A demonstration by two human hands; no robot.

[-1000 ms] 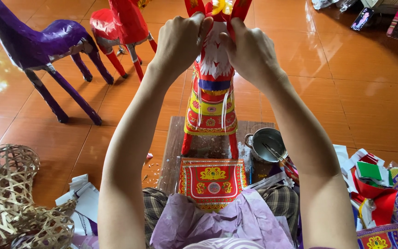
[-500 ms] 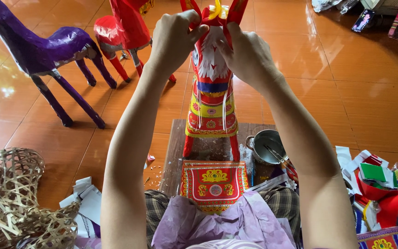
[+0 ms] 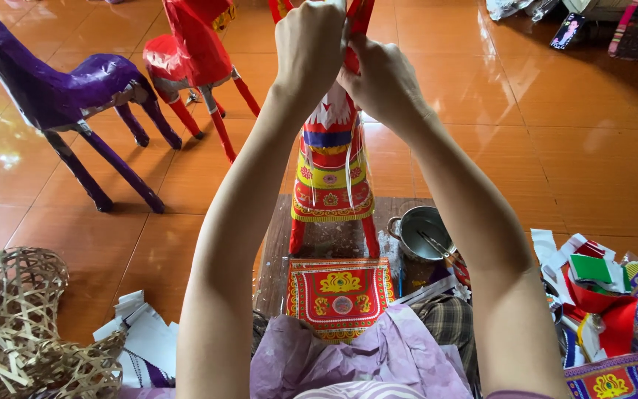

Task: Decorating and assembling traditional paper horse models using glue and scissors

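1. Head view shows a person sitting on the orange tiled floor (image 3: 570, 148), both arms stretched forward to a red paper horse (image 3: 331, 170) that stands upright on a low wooden board (image 3: 275, 251) just in front of the knees
2. Left hand (image 3: 310, 48) is closed around the top of the horse, near its head; what exactly the fingers pinch is hidden
3. Right hand (image 3: 384, 81) is also closed, pressing on the neck part just beside the left hand; the two hands touch or nearly touch
4. Already done, as I judge: the body carries a patterned yellow and red saddle cloth (image 3: 331, 185), white fringe on the chest, and red legs are covered
5. Not finished, it seems: the head area is under work now, and another patterned red panel (image 3: 340, 288) lies flat on the lap side, not yet attached
6. A small metal pot (image 3: 421, 233) with a stick inside stands to the right of the board, near cut paper scraps (image 3: 599, 273)
7. Further away stand a purple horse (image 3: 60, 96) and a second red horse (image 3: 193, 52), both without decoration; a woven bamboo frame (image 3: 16, 325) lies at the left
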